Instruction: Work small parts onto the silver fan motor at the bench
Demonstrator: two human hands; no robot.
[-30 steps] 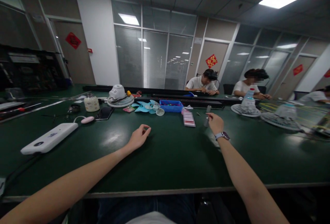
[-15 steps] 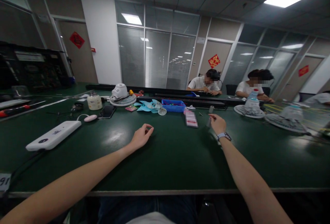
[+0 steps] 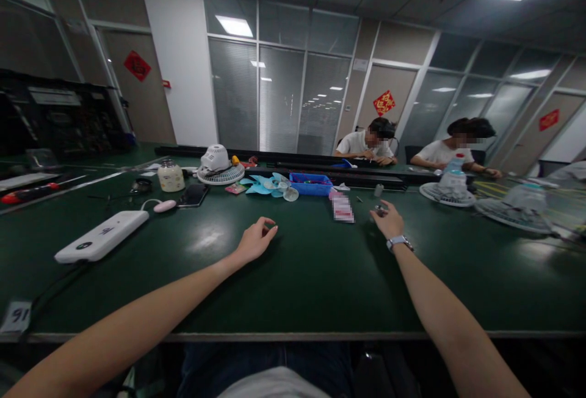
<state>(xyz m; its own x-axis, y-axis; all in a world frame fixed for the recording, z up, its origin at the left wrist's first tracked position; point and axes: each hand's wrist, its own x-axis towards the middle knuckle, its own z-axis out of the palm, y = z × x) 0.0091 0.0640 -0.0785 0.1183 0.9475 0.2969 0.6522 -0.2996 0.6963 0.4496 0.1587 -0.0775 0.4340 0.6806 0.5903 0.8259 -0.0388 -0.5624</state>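
My right hand [image 3: 389, 221] is closed in a pinch on a small silvery metal cylinder [image 3: 379, 209], held a little above the green table; the fingers partly cover it. Just beyond the fingertips a second small grey cylinder [image 3: 378, 190] stands upright on the table. A short thin metal piece [image 3: 359, 199] lies to its left. My left hand [image 3: 256, 239] hovers over the middle of the table, fingers loosely curled, thumb and forefinger apart, with nothing in it. A pink and white packet [image 3: 342, 206] lies between the hands, farther back.
Along the back are a blue tray [image 3: 311, 185], light blue fan blades [image 3: 265, 185] and a white fan [image 3: 217, 166]. A phone [image 3: 194, 196], a jar [image 3: 171, 177] and a white power bank [image 3: 103, 236] with cable sit left. Fan parts [image 3: 446, 195] stand right; two people sit opposite.
The metal cylinder in my right hand has turned from upright to tilted, and the fingers have shifted round it. My left hand stays nearly in place, its fingers slightly more apart.
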